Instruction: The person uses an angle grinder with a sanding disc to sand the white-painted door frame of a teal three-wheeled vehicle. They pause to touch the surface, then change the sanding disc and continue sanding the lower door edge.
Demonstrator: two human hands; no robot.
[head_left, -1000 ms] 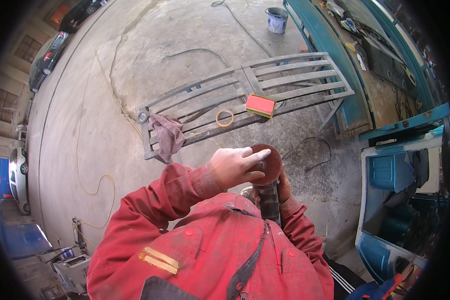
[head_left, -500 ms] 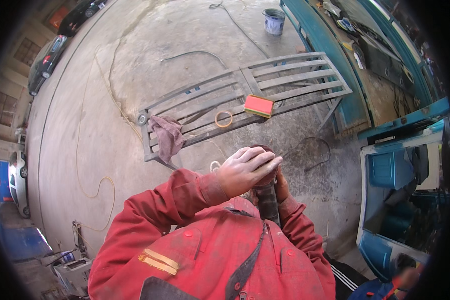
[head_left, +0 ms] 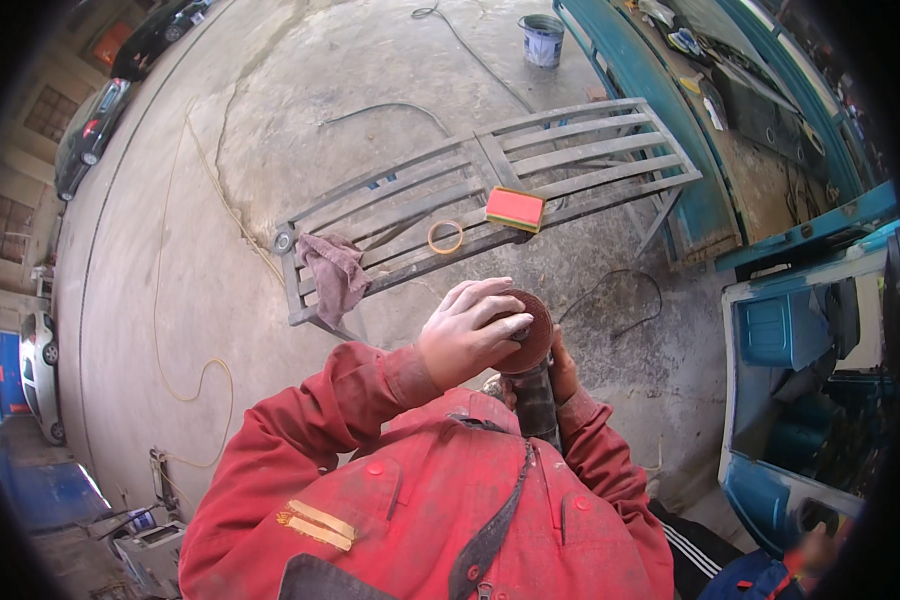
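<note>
An angle grinder (head_left: 532, 405) with a dark body stands upright close to my chest. On its head is a round reddish-brown sanding disc (head_left: 536, 335), facing up. My left hand (head_left: 460, 332), dusty white at the fingers, lies across the disc's left part, its fingertips closed at the dark centre nut (head_left: 519, 334). Behind the tool, my right hand (head_left: 564, 370) wraps round the body from the right. Most of its fingers are hidden by the grinder.
Ahead stands a grey slatted metal rack (head_left: 570, 185) with a purple-brown cloth (head_left: 332, 272), a tape roll (head_left: 445, 237) and a red-topped box (head_left: 515, 208) on it. Hoses (head_left: 160, 300) run over the floor. A bucket (head_left: 541, 42) and teal vehicle parts (head_left: 780, 330) are at right.
My left hand has drawn back a little to the left, from over the disc's top to its centre. More of the disc shows. My right hand keeps its hold.
</note>
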